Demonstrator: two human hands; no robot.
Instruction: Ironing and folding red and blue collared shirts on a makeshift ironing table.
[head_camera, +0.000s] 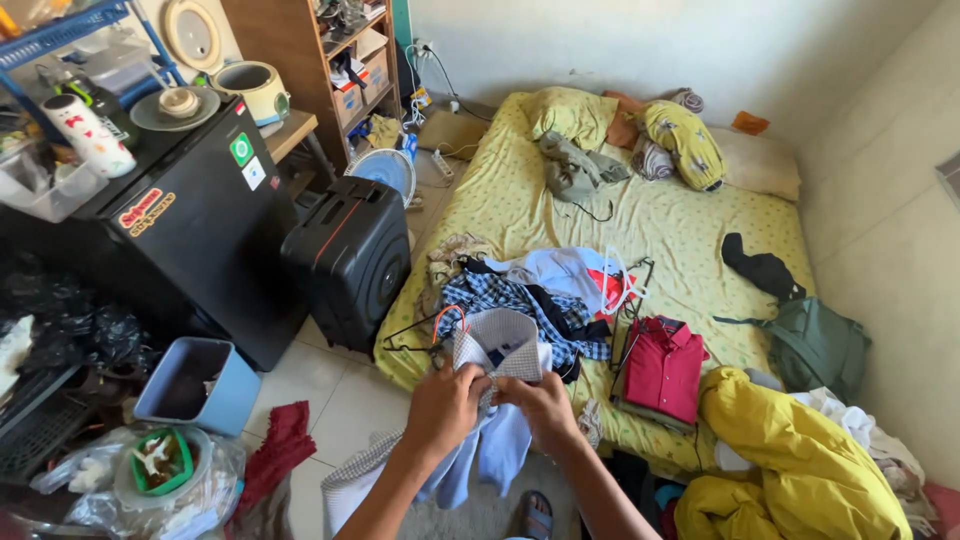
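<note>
Bed: a mattress (690, 215) with a yellow patterned sheet fills the middle of the room, strewn with clothes.
Fridge: a small black fridge (190, 220) stands at the left, with a rice cooker (252, 88) just behind it.
Suitcase: a black hard suitcase (345, 258) stands upright between fridge and bed.
Yellow garment: a bright yellow garment (790, 455) lies heaped at the bed's near right corner.
Red shirt: a folded red shirt (665, 365) lies flat on the sheet, right of the hands.
Checked shirt: a small-checked shirt (500, 345) is held up at the bed's near edge, its tail hanging toward the floor.
Left hand: the left hand (445, 405) is clenched on the shirt's front below the collar.
Right hand: the right hand (540, 400) grasps the same cloth, just beside the left.
</note>
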